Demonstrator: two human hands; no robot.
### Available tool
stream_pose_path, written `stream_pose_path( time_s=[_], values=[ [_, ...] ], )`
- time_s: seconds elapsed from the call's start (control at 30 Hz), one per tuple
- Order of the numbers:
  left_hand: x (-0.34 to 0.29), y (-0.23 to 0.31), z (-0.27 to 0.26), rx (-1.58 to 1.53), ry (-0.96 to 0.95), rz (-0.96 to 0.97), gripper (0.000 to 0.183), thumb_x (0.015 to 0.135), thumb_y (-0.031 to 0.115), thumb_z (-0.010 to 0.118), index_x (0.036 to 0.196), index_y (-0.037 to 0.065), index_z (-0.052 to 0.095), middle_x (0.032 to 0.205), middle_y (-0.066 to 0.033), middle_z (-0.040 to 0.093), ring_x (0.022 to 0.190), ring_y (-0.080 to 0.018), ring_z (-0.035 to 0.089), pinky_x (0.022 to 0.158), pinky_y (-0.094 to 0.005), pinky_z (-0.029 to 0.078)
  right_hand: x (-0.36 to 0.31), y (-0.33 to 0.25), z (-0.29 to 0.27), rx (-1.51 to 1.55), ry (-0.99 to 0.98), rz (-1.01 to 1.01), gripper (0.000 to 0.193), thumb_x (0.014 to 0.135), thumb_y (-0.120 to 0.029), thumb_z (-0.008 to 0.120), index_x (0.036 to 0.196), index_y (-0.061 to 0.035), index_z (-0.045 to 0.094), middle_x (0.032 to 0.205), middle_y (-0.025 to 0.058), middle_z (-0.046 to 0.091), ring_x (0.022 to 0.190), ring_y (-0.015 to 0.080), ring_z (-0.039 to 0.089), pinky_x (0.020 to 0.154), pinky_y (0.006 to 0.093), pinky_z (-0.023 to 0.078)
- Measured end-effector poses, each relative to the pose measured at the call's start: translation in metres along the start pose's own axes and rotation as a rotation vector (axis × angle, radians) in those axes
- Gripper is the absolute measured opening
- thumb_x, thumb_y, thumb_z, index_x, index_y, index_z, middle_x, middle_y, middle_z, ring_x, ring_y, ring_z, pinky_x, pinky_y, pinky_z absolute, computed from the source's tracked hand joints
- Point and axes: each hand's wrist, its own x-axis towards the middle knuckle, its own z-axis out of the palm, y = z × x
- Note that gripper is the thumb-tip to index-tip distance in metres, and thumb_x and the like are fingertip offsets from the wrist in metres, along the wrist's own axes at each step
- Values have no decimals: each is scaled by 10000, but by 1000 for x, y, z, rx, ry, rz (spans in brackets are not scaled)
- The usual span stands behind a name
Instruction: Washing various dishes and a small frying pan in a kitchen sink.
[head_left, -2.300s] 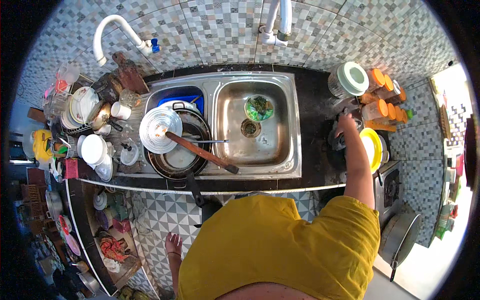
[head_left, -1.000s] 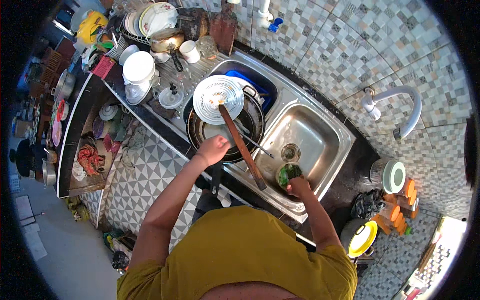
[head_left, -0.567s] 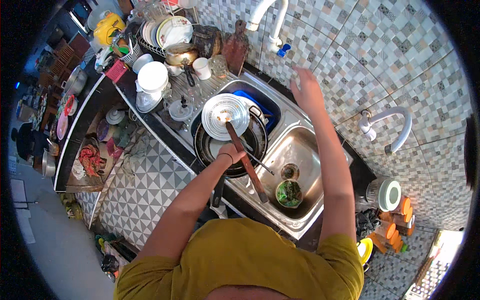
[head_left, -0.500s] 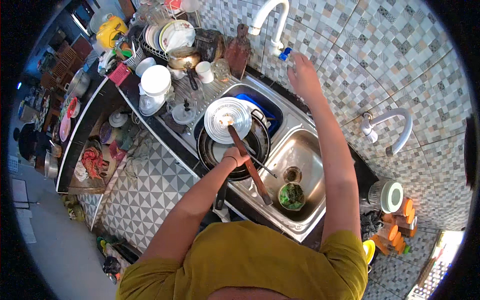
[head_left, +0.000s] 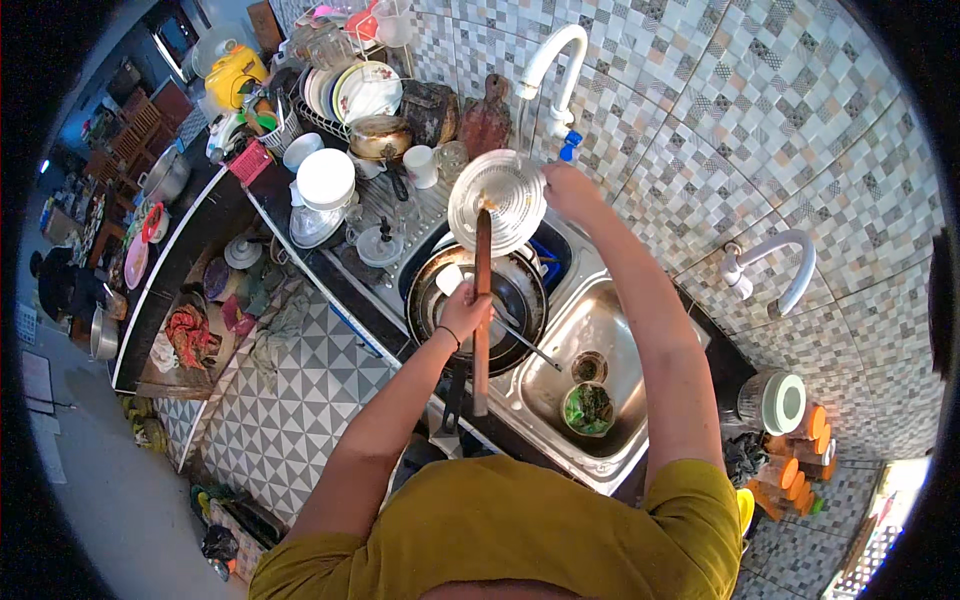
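My left hand (head_left: 466, 318) is closed round the long wooden handle of a skimmer (head_left: 496, 200) with a round, perforated metal head. Some orange-brown bits show where the handle joins it. At the head's right rim, my right hand (head_left: 572, 192) has its fingers curled against the edge. A thin stream of water falls from the white tap (head_left: 556, 52) onto the skimmer. Below it, a large dark pan (head_left: 530, 325) sits over the left sink basin. A thin-handled utensil (head_left: 530, 347) with a pale head lies across the pan, partly hidden by my left hand.
The right basin (head_left: 625, 335) holds a green bowl (head_left: 588, 410) with dark scraps. Left of the sink stand a white container (head_left: 326, 180), a mug (head_left: 421, 166), a frying pan (head_left: 380, 137) and a plate rack (head_left: 320, 125). A second tap (head_left: 780, 262) projects from the tiled wall.
The skimmer has moved up and right, under the tap, its handle now more upright. My right hand has come down from the blue tap handle to the skimmer's rim. Water now runs.
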Motion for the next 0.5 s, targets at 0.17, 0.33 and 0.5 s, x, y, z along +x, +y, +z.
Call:
stream_pose_path(
  time_s=[0.17, 0.33, 0.5],
  values=[
    [-14, 30, -19, -138, -19, -98, 212, 854, 106, 583, 883, 66, 377, 669, -72, 550, 495, -154, 528, 454, -313, 485, 13, -63, -29, 190, 380, 61, 243, 796, -178, 555, 917, 31, 569, 957, 263, 583, 876, 400, 592, 772, 474, 492],
    [-28, 41, -23, -68, -70, -81, 244, 859, 124, 586, 904, 59, 355, 668, -79, 535, 504, -148, 530, 419, -314, 464, 51, -69, -31, 147, 298, -49, 278, 831, -208, 531, 829, 54, 625, 830, 216, 633, 733, 358, 636, 667, 444, 524],
    [-42, 42, -29, 61, -27, -60, 270, 863, 124, 568, 883, 49, 310, 665, -80, 517, 454, -146, 500, 405, -314, 455, 64, -64, -19, 737, -430, 57, 303, 862, -223, 488, 836, 4, 686, 740, 120, 666, 623, 185, 631, 539, 310, 518]
  ],
)
